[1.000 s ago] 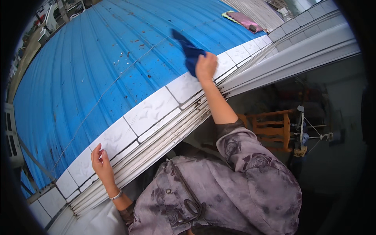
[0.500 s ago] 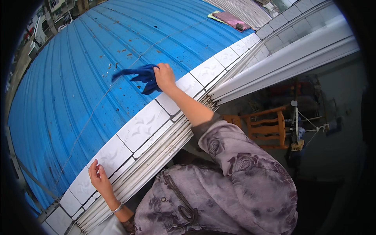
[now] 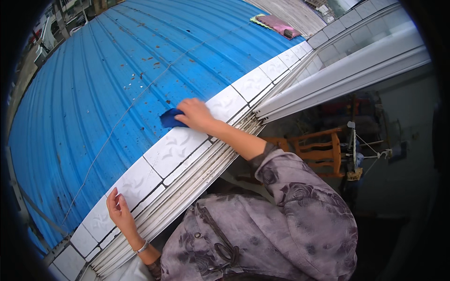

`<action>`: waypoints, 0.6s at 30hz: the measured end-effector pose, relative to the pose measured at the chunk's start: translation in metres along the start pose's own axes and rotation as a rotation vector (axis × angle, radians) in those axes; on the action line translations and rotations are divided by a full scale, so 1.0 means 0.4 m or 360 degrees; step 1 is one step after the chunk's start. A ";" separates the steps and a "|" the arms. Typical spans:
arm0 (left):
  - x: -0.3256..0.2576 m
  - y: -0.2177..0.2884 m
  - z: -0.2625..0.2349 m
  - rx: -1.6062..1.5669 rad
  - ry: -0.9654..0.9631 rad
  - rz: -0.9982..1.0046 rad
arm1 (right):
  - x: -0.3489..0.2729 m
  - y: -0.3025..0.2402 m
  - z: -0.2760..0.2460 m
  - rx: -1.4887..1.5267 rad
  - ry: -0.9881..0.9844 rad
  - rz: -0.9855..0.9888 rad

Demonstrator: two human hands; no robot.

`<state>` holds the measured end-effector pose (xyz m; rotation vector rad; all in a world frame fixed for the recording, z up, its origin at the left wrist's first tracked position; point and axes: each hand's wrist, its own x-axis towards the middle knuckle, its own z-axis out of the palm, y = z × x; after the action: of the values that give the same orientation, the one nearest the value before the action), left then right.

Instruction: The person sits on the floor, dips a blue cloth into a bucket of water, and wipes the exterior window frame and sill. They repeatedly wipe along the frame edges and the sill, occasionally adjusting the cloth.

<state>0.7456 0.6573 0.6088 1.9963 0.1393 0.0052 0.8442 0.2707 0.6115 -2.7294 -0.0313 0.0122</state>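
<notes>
At ten o'clock in my view, my right fingers (image 3: pixel 186 108) pinch the bunched blue cloth (image 3: pixel 169 119) by the tiled ledge's (image 3: pixel 140 180) outer edge, probably so it won't flap, while my left fingers (image 3: pixel 112 200) (loosely curled, visibly empty) sit at eight o'clock, perhaps for balance.

I now have the right hand (image 3: pixel 196 115) farther left along the white tiles (image 3: pixel 174 144), its blue cloth (image 3: pixel 170 119) bunched small instead of trailing out long.
</notes>
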 end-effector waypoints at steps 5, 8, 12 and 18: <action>0.057 0.144 0.035 -0.0207 -0.0435 0.0096 | 0.031 -0.139 0.028 0.0798 -0.0062 -0.0297; 0.132 0.220 0.133 0.0198 -0.0554 0.0474 | -0.002 -0.217 -0.027 0.1199 -0.0266 -0.0191; 0.235 0.279 0.166 -0.0185 -0.0763 0.0330 | 0.027 -0.221 -0.123 0.1407 -0.0418 -0.0316; 0.354 0.446 0.117 0.0395 -0.0549 0.1104 | 0.069 -0.250 -0.288 0.0992 -0.0155 -0.0588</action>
<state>0.9063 0.5559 0.7426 2.1632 -0.8075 0.0916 0.8712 0.3169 0.7571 -2.0638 -0.4753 0.0417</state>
